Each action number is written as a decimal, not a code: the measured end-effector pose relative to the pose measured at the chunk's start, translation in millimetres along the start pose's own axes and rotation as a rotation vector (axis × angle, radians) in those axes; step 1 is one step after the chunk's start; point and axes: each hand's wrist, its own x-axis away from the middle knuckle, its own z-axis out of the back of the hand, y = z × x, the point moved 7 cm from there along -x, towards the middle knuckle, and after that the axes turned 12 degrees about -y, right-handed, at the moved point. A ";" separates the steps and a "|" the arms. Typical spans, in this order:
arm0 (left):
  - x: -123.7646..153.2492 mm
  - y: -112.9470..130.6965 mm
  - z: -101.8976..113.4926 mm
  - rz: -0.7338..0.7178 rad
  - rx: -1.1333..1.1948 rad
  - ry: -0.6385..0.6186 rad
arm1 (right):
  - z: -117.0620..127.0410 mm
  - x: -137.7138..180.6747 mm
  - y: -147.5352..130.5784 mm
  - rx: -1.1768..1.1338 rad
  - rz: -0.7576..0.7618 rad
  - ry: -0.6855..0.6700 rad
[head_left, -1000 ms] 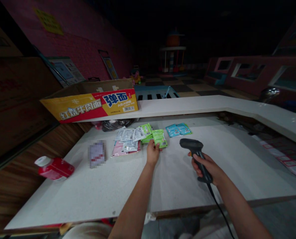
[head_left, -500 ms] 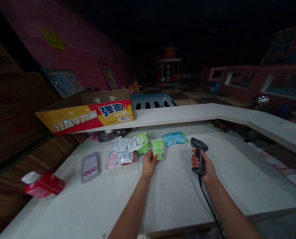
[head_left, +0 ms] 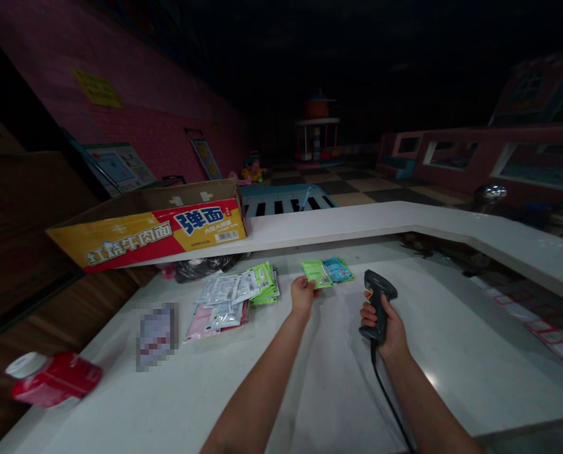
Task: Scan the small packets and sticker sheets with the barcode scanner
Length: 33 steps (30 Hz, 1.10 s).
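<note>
Pinched in my left hand is a small green packet, held over part of the blue packets on the white counter. My right hand is wrapped around the handle of a black barcode scanner, its head pointing up and to the left, its cord running down toward me. Left of my left hand lies a pile of silvery packets, with green packets at its right side and a pink packet beneath.
A red bottle with a white cap lies on the left of the counter. A blurred flat item is near it. An open cardboard noodle box stands on the raised ledge. A black plastic bag sits below the box.
My left hand has carried the green packet right and slightly up, away from the pile and onto the blue packets. My right hand still grips the scanner. The view has shifted a little.
</note>
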 end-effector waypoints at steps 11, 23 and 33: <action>-42.5 0.6 -23.6 0.061 -0.415 0.126 | 2.5 -3.5 0.1 -0.092 0.002 0.009; -8.0 27.8 -38.0 -0.022 -1.428 0.062 | 9.6 -5.6 3.0 -0.215 -0.013 0.031; -13.4 18.9 -60.0 -0.155 -1.424 -0.105 | 8.0 -6.4 2.0 -0.189 -0.004 0.010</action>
